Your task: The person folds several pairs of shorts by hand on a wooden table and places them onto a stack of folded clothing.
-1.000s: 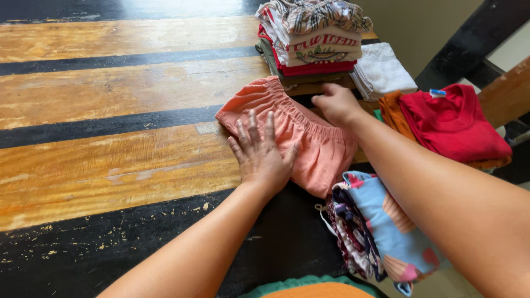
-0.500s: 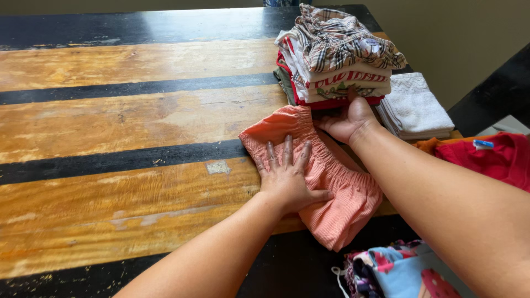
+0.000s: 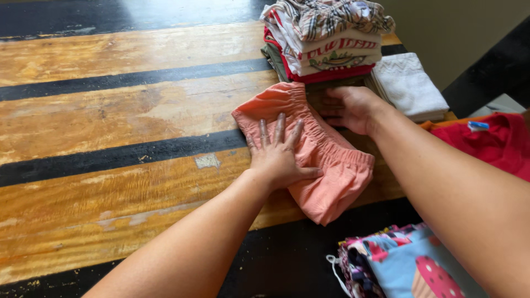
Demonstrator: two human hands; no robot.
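Since half a second ago, right hand (image 3: 350,107) has come off the base of the stack (image 3: 326,38) and now rests lower, at the far edge of the shorts (image 3: 326,160); left hand (image 3: 279,154) has barely shifted on the cloth.

Shorts: salmon-pink, ribbed, folded, elastic waistband running diagonally. They lie flat on the table (image 3: 110,116), on a light wood band near the right end, with the near corner over a black stripe.

Left hand: open, palm down, fingers spread and pointing away, thumb out to the right, pressing flat on the middle of the shorts. Grips nothing.

Right hand: fingers curled loosely, resting at the waistband edge on the far side, just in front of the stack. Cannot tell whether it pinches the cloth or only touches it.

Stack: folded clothes just beyond the shorts, plaid piece on top, white and red pieces under it, a dark olive one at the bottom.

White towel (image 3: 408,85): folded, touching the stack's right side.

Red garment (image 3: 494,143): at the right edge, partly behind the right forearm.

Patterned cloth (image 3: 403,265): blue and pink, at the near right corner, apart from the shorts.
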